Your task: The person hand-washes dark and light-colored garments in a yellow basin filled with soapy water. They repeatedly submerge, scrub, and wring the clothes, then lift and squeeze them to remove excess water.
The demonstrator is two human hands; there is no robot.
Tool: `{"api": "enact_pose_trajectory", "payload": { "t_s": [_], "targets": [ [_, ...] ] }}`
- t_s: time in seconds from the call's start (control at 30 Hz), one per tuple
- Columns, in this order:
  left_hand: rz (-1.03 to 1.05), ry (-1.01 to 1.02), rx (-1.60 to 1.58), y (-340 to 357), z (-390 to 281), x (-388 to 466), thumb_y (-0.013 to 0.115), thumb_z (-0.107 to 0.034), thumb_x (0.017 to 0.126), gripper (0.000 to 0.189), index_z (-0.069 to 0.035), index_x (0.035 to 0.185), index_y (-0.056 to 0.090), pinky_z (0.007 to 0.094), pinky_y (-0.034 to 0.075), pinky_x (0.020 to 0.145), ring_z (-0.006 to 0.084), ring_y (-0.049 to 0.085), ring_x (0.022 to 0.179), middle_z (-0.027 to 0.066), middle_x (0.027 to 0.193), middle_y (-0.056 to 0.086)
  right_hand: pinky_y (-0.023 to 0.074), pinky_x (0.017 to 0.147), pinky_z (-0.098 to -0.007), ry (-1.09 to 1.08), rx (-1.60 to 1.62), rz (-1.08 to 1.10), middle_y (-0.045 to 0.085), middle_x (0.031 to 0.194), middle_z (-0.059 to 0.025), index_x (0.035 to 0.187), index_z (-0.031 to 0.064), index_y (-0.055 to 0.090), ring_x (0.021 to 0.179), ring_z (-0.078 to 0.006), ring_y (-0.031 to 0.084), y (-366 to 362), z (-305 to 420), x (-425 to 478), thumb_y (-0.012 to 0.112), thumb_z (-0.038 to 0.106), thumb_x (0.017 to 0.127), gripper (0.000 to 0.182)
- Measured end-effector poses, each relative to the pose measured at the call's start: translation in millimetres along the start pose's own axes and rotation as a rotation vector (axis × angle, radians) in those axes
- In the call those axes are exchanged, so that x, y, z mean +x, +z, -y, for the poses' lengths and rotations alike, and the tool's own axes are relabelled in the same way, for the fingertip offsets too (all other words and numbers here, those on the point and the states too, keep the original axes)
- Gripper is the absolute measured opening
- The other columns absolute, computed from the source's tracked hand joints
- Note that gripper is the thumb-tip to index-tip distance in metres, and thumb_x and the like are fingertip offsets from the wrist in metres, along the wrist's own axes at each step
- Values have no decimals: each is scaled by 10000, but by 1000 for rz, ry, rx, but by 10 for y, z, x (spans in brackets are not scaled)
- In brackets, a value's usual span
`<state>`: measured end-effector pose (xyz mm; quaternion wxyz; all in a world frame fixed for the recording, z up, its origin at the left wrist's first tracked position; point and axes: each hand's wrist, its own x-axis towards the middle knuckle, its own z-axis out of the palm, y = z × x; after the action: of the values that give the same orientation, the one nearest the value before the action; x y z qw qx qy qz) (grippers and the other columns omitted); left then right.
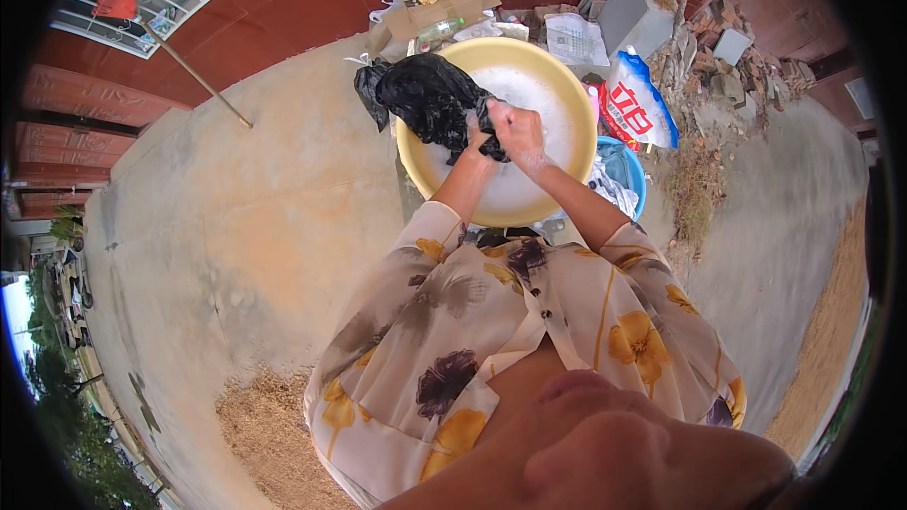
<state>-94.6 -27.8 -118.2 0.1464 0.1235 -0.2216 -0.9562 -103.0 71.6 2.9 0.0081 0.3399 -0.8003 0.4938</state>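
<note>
A large yellow basin (582, 95) stands before me, holding white suds (528, 88). Wet black cloth (436, 95) lies over its left rim and reaches to my two hands above the suds. My left hand (482, 138) grips the cloth from below, its fingers partly hidden by the fabric. Close beside it, my right hand (519, 129) is closed on the same cloth, a little higher. Both hands are wet with foam.
Right of the basin are a blue tub (641, 191) with clothes and a Liby detergent bag (641, 103). Behind stand an open cardboard box (453, 7) with corn cobs, a plastic bottle (439, 30) and a grey block (634, 10). A red rake (191, 71) leans at the left wall.
</note>
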Motion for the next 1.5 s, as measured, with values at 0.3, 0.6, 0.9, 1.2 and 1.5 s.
{"api": "enact_pose_trajectory", "payload": {
  "t_s": [0.3, 0.6, 0.9, 1.2, 1.5],
  "targets": [
    [-154, 252, 1346, 1296, -315, -566, 631, -322, 917, 365, 38, 983, 636, 431, 489, 738, 337, 640, 785, 194, 869, 667, 432, 1008, -336, 743, 710, 453, 609, 1268, -166, 1286, -37, 560, 1172, -219, 566, -788, -598, 938, 505, 735, 847, 890],
    [502, -41, 1886, 1685, -55, -771, 577, -448, 897, 523, 68, 896, 659, 486, 489, 819, 417, 633, 890, 275, 910, 655, 402, 1026, -322, 196, 58, 1082, 580, 1283, -127, 1319, 31, 554, 1178, -212, 535, -657, 408, 1265, 763, 287, 756, 654],
    [-83, 1093, 1926, 1957, -1196, -1249, 887, -260, 617, 1049, 20, 1434, 290, 494, 361, 1027, 420, 404, 1237, 259, 1384, 348, 477, 947, -293, 272, 314, 698, 573, 1230, -91, 1193, 80, 653, 1084, -177, 582, -1300, 757, 1587, 689, 227, 811, 411],
    [71, 903, 1129, 2113, -1760, -374, 592, -3, 831, 247, 24, 1069, 651, 297, 504, 794, 177, 658, 845, 108, 906, 711, 407, 1036, -306, -288, 169, 719, 564, 1276, -111, 1351, 74, 483, 1188, -163, 524, -1776, 1480, 1589, 753, 317, 820, 645],
    [415, 685, 1331, 3599, -2150, -877, 614, 65, 809, 265, -7, 1063, 620, 229, 501, 655, 87, 621, 757, 57, 880, 674, 482, 641, -256, -180, 325, 434, 640, 735, 2, 957, 31, 690, 697, -86, 581, -2285, 1362, 1774, 699, 179, 842, 188]
  ]
}}
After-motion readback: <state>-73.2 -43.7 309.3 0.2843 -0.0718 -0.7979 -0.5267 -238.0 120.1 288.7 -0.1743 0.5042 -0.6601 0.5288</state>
